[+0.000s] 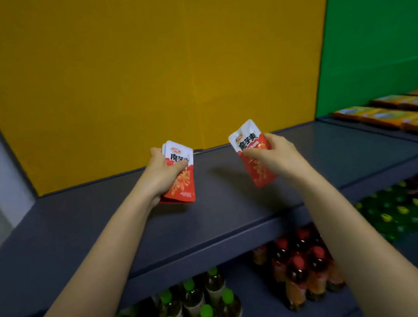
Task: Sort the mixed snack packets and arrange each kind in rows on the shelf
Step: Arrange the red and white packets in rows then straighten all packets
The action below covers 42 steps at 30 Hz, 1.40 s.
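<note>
My left hand (162,175) grips a small stack of red-and-white snack packets (182,184) above the dark grey shelf (106,226), near its yellow back wall. My right hand (277,157) holds a single red-and-white packet (245,137) of the same kind, tilted, thumb across its front. Both hands hover a little above the shelf surface, about a forearm's width apart. No packets lie on this section of the shelf.
Orange snack packets (389,116) lie in rows on the neighbouring shelf section at the right, before a green wall. Below, green-capped bottles (193,312), red-capped bottles (304,267) and green bottles (399,213) fill the lower shelf. A grey upright bounds the left side.
</note>
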Motion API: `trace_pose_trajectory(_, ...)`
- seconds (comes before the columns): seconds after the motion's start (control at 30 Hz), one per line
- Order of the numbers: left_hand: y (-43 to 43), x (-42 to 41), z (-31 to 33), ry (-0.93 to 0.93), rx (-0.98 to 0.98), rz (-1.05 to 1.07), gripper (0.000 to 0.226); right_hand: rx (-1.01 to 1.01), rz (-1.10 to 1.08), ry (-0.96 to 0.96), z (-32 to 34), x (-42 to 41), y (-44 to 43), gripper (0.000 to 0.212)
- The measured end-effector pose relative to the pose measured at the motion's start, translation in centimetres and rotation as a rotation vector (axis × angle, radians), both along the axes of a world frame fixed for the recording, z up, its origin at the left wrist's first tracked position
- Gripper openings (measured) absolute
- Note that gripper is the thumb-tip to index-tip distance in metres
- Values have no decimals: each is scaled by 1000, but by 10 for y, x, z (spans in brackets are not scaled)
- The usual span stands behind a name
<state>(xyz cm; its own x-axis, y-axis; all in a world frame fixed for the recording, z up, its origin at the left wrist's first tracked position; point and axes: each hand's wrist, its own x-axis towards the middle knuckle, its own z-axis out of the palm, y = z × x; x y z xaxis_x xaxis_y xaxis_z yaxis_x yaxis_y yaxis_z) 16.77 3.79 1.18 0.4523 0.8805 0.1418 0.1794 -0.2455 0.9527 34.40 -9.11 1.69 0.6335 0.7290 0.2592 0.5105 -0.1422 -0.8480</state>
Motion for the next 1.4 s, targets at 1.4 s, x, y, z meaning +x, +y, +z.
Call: trace_pose_trajectory(1.4,-474,708,-168,145,-331,-984,32,349,-1073,512,-171,503,-627,19)
